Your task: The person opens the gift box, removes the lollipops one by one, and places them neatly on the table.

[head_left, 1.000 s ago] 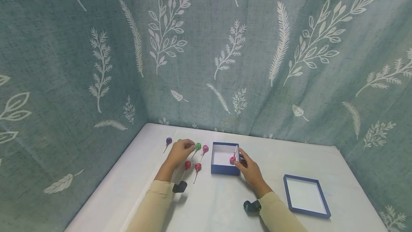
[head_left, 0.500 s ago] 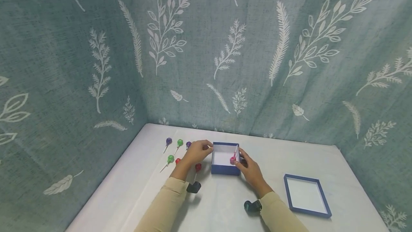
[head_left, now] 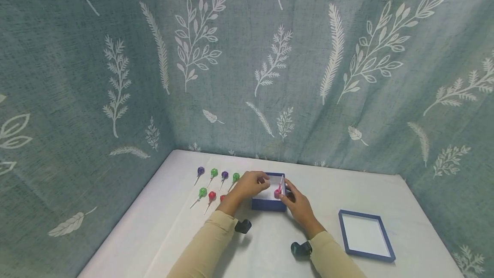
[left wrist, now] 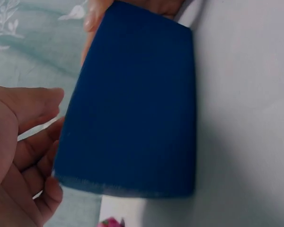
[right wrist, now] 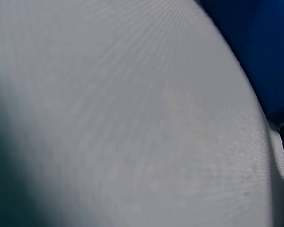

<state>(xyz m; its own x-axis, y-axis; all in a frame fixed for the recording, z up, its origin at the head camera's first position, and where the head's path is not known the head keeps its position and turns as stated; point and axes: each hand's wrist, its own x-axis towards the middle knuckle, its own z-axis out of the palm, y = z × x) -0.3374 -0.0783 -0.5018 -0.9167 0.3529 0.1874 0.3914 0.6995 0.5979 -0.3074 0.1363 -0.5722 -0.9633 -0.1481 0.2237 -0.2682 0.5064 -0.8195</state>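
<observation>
A blue box (head_left: 269, 205) with a white inside stands in the middle of the table in the head view. Inside it, along the right wall, lies a pink lollipop (head_left: 277, 193). My right hand (head_left: 300, 207) grips the box's right side, with the thumb at the front corner. Over the box's left part reaches my left hand (head_left: 248, 185); the left wrist view shows its thumb and bent fingers apart, with nothing visible between them. Some of its fingertips are hidden behind the blue box wall (left wrist: 132, 104). The right wrist view catches mostly tablecloth.
Left of the box lie several lollipops in rows, among them a purple lollipop (head_left: 200, 170), a green lollipop (head_left: 203, 192) and a red lollipop (head_left: 212, 195). My left forearm covers part of them. A blue-rimmed lid (head_left: 366, 233) lies at the right. Patterned curtains (head_left: 231, 76) enclose the table.
My left hand has moved right, from above the lollipops to over the box, uncovering several lollipops at the left. The right hand and the box have stayed in place.
</observation>
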